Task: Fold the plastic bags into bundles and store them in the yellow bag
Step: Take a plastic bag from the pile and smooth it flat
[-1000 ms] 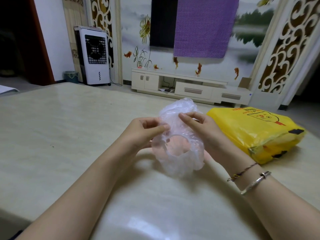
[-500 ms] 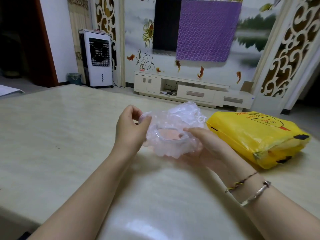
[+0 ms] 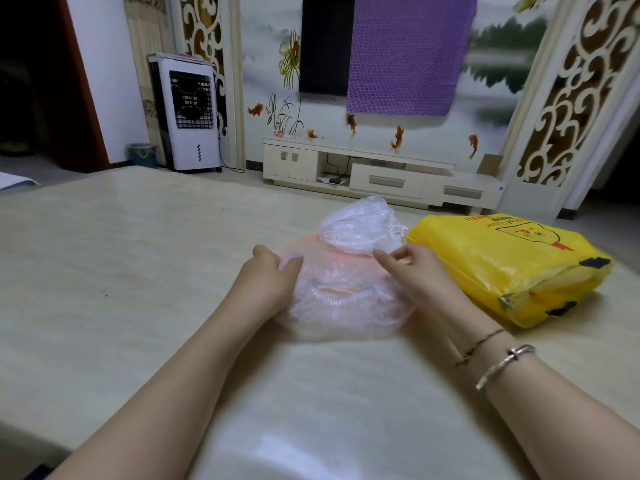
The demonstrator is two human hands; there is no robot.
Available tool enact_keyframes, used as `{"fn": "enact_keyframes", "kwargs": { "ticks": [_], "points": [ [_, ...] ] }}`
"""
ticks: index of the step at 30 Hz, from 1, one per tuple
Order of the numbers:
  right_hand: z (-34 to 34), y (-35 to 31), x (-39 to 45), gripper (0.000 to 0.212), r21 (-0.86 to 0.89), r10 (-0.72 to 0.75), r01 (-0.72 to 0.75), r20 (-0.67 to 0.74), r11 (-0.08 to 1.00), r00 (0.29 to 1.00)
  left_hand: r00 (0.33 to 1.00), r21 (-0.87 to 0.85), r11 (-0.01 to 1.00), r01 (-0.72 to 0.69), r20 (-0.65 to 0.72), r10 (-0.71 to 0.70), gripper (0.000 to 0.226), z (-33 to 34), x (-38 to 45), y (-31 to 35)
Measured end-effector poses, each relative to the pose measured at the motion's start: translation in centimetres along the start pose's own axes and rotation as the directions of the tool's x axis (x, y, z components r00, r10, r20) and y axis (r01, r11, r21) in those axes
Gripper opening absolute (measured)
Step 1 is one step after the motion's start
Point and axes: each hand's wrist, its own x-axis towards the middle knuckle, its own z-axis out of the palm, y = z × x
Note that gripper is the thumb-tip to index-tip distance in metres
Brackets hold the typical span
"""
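A clear, crinkled plastic bag (image 3: pixel 349 289) with an elastic-looking rim lies spread on the pale table (image 3: pixel 121 271) in front of me. My left hand (image 3: pixel 266 282) grips its left edge, fingers curled into the plastic. My right hand (image 3: pixel 415 271) pinches the bag's far right part, where a puffed fold (image 3: pixel 360 226) stands up. The yellow bag (image 3: pixel 512 265), bulging and printed with red marks, lies on the table just right of my right hand.
The table's far edge runs behind the bags. Beyond it stand a white TV cabinet (image 3: pixel 381 174), a white air cooler (image 3: pixel 187 112) and a small bin (image 3: pixel 142 155) on the floor.
Both hands lowered the clear bag from mid-air onto the table and spread it wider. My right hand shifted from under the bag to pinching its far right part.
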Motion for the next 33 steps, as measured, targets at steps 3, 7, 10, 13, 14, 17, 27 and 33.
{"fn": "enact_keyframes", "kwargs": {
  "ticks": [3, 7, 10, 13, 14, 17, 27, 33],
  "points": [
    [-0.3, -0.4, -0.6, 0.04, 0.049, 0.104, -0.109, 0.095, 0.993, 0.99, 0.982, -0.276, 0.946, 0.167, 0.136, -0.134, 0.031, -0.2, 0.1, 0.5],
    [0.4, 0.1, -0.8, 0.029, -0.031, -0.023, 0.024, 0.034, 0.999, 0.999, 0.957, -0.384, 0.896, 0.221, 0.262, -0.124, 0.04, -0.3, -0.2, 0.3],
    [0.9, 0.6, -0.6, 0.029, -0.229, -0.242, 0.232, -0.015, 0.945, 0.97, 0.994, -0.29, 0.956, 0.038, 0.112, -0.005, 0.039, -0.2, -0.4, -0.1],
    [1.1, 1.3, -0.2, 0.031, -0.387, -0.354, 0.332, 0.015, 0.86, 0.935, 0.992, -0.066, 0.99, -0.124, -0.036, 0.122, 0.035, -0.4, -0.6, -0.2],
    [1.0, 1.6, -0.1, 0.033, -0.411, -0.351, 0.333, 0.034, 0.848, 0.936, 0.989, 0.0, 0.99, -0.141, -0.049, 0.141, 0.035, -0.4, -0.7, -0.3],
    [0.3, 2.1, -0.1, 0.038, -0.387, -0.328, 0.335, 0.088, 0.859, 0.941, 0.986, 0.213, 0.967, -0.141, -0.059, 0.156, 0.041, -0.4, -1.2, -0.3],
    [0.9, 0.9, -2.3, 0.059, -0.418, -0.27, 0.534, 0.542, 0.735, 0.796, 0.804, 0.362, 0.717, -0.595, 0.283, 0.523, 0.042, -0.3, -0.7, -0.7],
    [0.0, 2.3, -1.7, 0.083, -0.556, -0.029, 0.468, 0.623, 0.687, 0.781, 0.816, 0.504, 0.713, -0.488, 0.553, 0.168, 0.073, 0.2, 0.2, -1.7]
  ]
}}
